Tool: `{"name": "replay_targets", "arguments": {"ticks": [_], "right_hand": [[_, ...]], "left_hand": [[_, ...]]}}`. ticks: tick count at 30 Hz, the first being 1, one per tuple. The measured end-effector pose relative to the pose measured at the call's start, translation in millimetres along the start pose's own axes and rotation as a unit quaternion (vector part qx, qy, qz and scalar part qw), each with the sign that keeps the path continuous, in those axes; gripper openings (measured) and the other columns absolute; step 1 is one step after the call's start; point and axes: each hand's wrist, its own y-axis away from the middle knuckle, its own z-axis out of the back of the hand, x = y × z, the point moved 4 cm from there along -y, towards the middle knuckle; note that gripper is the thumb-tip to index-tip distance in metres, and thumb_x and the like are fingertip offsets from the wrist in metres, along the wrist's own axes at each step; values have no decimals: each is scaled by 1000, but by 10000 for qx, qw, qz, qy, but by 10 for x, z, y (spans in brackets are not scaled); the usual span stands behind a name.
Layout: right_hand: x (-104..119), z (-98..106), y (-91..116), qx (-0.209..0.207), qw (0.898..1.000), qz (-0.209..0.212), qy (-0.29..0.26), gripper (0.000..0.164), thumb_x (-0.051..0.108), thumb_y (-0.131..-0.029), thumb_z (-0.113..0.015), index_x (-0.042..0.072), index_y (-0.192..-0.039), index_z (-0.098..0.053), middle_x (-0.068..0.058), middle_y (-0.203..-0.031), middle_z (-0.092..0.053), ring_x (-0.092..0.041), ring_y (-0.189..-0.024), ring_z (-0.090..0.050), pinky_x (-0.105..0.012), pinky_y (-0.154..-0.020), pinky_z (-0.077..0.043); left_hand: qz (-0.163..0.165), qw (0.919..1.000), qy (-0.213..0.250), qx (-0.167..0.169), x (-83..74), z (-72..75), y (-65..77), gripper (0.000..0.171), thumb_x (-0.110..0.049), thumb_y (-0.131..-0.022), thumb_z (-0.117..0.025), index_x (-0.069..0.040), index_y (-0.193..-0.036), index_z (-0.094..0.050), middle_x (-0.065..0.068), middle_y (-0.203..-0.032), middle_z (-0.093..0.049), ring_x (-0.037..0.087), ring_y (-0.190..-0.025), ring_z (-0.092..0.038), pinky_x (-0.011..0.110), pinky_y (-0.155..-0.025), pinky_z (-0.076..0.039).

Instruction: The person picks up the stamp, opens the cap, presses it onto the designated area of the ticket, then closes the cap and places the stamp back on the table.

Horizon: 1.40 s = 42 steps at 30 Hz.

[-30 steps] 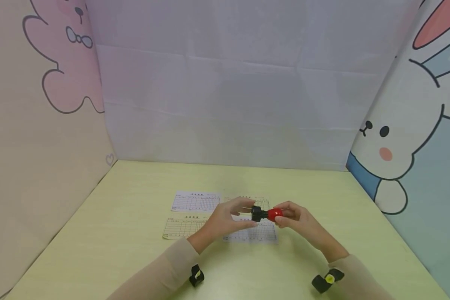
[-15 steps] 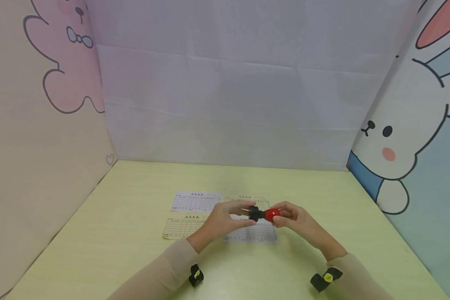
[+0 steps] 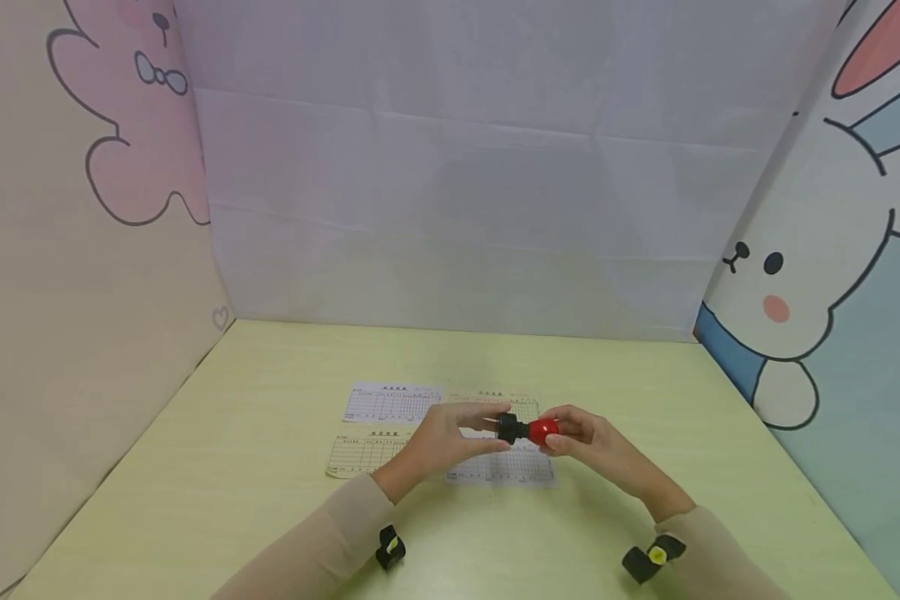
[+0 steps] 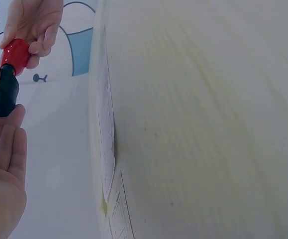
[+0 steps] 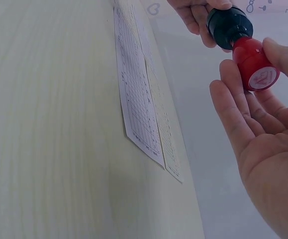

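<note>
A hand stamp with a glossy red knob handle (image 3: 542, 431) and a black round base (image 3: 507, 427) is held sideways between both hands, above the paper slips. My left hand (image 3: 446, 437) holds the black base between thumb and fingertips, as the left wrist view also shows. From the other side, my right hand (image 3: 591, 438) pinches the red knob with thumb and fingers. A pale round label (image 5: 263, 78) shows on the knob's end in the right wrist view. The base's far face is turned into the left hand and hidden.
Printed form slips lie in two rows on the pale yellow table (image 3: 255, 392): a white one (image 3: 392, 404) at back left, a yellowish one (image 3: 363, 457) in front of it, others (image 3: 502, 469) partly under the hands. Cloth walls (image 3: 450, 208) enclose the table's back and sides.
Both hands and the stamp have shifted very slightly left since a second ago. The grip on each end looks the same, and the slips have not moved.
</note>
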Motion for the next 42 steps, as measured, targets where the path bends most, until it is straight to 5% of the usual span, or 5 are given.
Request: {"name": "replay_targets", "arguments": {"ticks": [12,20,28,42], "right_hand": [[-22,40,15,-128,9997,-19,186,38,20,-103,-60,1,-135,-52,-18,-127,-65,-42,-111,-64,-28,-95,-52],[4,20,13,-160,9996,-42,250,41,21,-102,-61,-1,-135,-52,-19,-125,-65,-36,-109,-66,-28,-95,-52],[23,55,34,-310,9991,-84,269,43,21,-101,-63,-3,-135,-51,-21,-126,-64,-40,-110,-65,-29,-94,-53],[36,133,47,-608,9971,-216,413,42,24,-100,-65,0,-133,-53,-19,-125,-65,-29,-107,-68,-29,-94,-53]], "left_hand": [[80,9997,178,135,0,26,26,51,-27,-85,-82,-25,-134,-66,-9,-127,-67,7,-101,-69,41,-91,-56],[56,9998,202,19,16,15,38,53,-30,-84,-82,-23,-134,-66,-7,-128,-67,21,-103,-70,54,-93,-53],[122,9996,-68,-227,-10,77,55,54,-38,-85,-81,-29,-135,-65,-8,-133,-64,11,-112,-65,43,-93,-54],[89,9985,-92,-537,13,147,31,56,-33,-81,-85,-22,-132,-67,-13,-123,-64,7,-100,-67,31,-84,-56]]}}
